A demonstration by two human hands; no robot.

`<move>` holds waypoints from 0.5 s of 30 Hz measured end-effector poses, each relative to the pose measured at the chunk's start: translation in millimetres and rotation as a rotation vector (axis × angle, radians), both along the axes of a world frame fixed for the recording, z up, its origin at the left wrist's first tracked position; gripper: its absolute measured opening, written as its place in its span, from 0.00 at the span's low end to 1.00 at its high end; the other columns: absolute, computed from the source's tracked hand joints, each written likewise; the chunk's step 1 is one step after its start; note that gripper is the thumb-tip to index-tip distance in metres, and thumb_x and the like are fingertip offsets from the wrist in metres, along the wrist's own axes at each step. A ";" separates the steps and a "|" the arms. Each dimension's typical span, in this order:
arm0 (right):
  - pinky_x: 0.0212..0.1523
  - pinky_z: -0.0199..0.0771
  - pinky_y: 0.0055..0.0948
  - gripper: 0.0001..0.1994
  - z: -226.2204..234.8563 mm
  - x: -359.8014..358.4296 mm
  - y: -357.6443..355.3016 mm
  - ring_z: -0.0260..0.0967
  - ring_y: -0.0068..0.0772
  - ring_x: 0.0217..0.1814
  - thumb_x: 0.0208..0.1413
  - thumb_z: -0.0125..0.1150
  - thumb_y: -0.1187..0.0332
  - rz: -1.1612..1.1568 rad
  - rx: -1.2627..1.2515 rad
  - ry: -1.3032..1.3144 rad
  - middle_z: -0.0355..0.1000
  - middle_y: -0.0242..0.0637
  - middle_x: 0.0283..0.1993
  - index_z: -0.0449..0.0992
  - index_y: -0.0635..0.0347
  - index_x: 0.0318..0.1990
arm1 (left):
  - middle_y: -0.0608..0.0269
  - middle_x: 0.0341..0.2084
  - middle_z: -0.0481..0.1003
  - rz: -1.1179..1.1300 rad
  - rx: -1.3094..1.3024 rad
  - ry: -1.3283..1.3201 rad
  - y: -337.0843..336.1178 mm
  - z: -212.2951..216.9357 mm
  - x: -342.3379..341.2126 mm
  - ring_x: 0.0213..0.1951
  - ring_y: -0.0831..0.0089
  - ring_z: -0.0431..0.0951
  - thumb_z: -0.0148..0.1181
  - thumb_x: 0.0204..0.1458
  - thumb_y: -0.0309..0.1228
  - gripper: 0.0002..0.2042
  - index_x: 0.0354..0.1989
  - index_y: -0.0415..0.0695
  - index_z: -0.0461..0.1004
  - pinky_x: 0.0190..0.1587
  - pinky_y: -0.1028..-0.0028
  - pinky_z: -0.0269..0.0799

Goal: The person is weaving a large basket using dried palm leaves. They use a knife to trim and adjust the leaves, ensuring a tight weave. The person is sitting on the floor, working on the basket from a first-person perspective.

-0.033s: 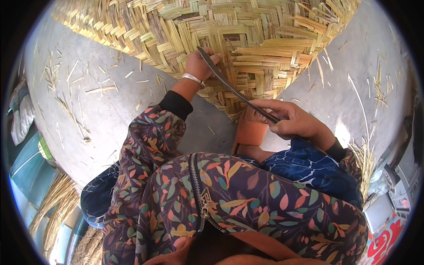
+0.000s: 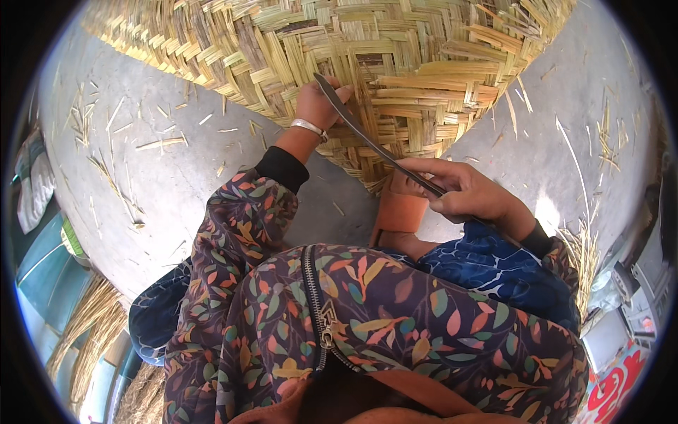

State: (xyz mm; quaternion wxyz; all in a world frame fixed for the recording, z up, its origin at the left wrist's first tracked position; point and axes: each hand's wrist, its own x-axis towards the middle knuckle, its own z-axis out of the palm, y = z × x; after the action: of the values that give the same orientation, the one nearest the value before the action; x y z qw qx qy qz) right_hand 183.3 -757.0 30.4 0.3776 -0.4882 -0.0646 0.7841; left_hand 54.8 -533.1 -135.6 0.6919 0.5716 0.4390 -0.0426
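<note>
A large woven straw piece (image 2: 395,42), its strips crossing in a pale yellow and brown weave, fills the top of the view and narrows to a corner near my foot. My right hand (image 2: 472,189) grips the near end of a long, thin, dark curved blade (image 2: 367,140), index finger stretched along it. The blade slants up to the left across the weave, its tip passing over the fingers of my left hand (image 2: 319,106). That hand is closed against the weave near its left edge; the blade partly covers it, and what its fingers hold cannot be made out.
Cut straw bits (image 2: 161,143) lie scattered on the grey concrete floor (image 2: 233,152). My foot in an orange sandal (image 2: 401,212) is just below the corner. Straw bundles (image 2: 92,318) lie at the lower left; more loose straw (image 2: 580,258) is beside my right knee.
</note>
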 end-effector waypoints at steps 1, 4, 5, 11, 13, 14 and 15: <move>0.19 0.52 0.16 0.35 0.5 -1.4 0.9 0.52 0.11 0.20 0.50 0.55 0.70 -0.013 -0.018 -0.005 0.61 0.21 0.25 0.57 0.54 0.69 | 0.64 0.16 0.75 0.039 0.021 -0.002 -3.7 -5.9 -3.4 0.16 0.76 0.76 0.63 0.52 0.32 0.10 0.28 0.37 0.74 0.17 0.78 0.69; 0.21 0.53 0.17 0.32 0.6 -4.5 4.5 0.53 0.12 0.20 0.54 0.56 0.67 -0.017 -0.104 -0.108 0.60 0.21 0.23 0.59 0.55 0.68 | 0.64 0.16 0.75 0.074 0.034 0.017 -8.0 -0.3 -0.3 0.16 0.78 0.75 0.63 0.52 0.31 0.10 0.26 0.38 0.73 0.17 0.78 0.68; 0.21 0.54 0.17 0.31 -0.9 -5.5 7.3 0.54 0.13 0.21 0.55 0.56 0.66 0.011 -0.151 -0.194 0.60 0.21 0.23 0.60 0.55 0.68 | 0.65 0.16 0.74 0.073 0.035 0.030 -8.6 3.7 -0.1 0.15 0.78 0.74 0.63 0.53 0.31 0.10 0.26 0.38 0.73 0.17 0.78 0.68; 0.27 0.65 0.23 0.29 -26.3 -5.1 4.6 0.64 0.19 0.24 0.55 0.56 0.61 0.138 -0.108 -0.456 0.69 0.29 0.24 0.65 0.55 0.65 | 0.70 0.16 0.71 0.114 -0.110 -0.093 -5.2 -0.5 -9.2 0.16 0.80 0.75 0.64 0.53 0.30 0.11 0.24 0.42 0.69 0.17 0.80 0.68; 0.30 0.68 0.27 0.29 -36.4 -4.8 2.5 0.68 0.25 0.25 0.53 0.56 0.60 0.210 -0.047 -0.594 0.72 0.36 0.25 0.66 0.55 0.65 | 0.71 0.17 0.72 0.088 -0.155 -0.119 -4.0 0.2 -9.6 0.17 0.81 0.75 0.65 0.53 0.32 0.11 0.24 0.43 0.70 0.18 0.80 0.69; 0.31 0.70 0.29 0.29 -38.6 -5.7 6.5 0.70 0.29 0.26 0.53 0.55 0.59 0.265 -0.024 -0.685 0.73 0.40 0.25 0.66 0.55 0.64 | 0.71 0.18 0.72 0.074 -0.164 -0.127 -3.7 2.9 -9.2 0.17 0.81 0.75 0.65 0.53 0.33 0.11 0.25 0.43 0.71 0.19 0.81 0.69; 0.32 0.71 0.31 0.29 -40.7 -7.1 10.3 0.72 0.32 0.26 0.52 0.55 0.58 0.321 -0.001 -0.775 0.74 0.43 0.26 0.67 0.55 0.63 | 0.71 0.18 0.72 0.060 -0.174 -0.135 -3.5 5.8 -8.3 0.18 0.81 0.75 0.65 0.53 0.35 0.11 0.25 0.44 0.71 0.19 0.81 0.69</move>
State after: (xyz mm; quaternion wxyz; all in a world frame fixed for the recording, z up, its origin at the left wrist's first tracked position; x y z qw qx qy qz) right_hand 176.2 -746.7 -10.4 0.1979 -0.7312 -0.2768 0.5912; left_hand 46.5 -536.6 -129.8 0.7677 0.4977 0.4031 -0.0213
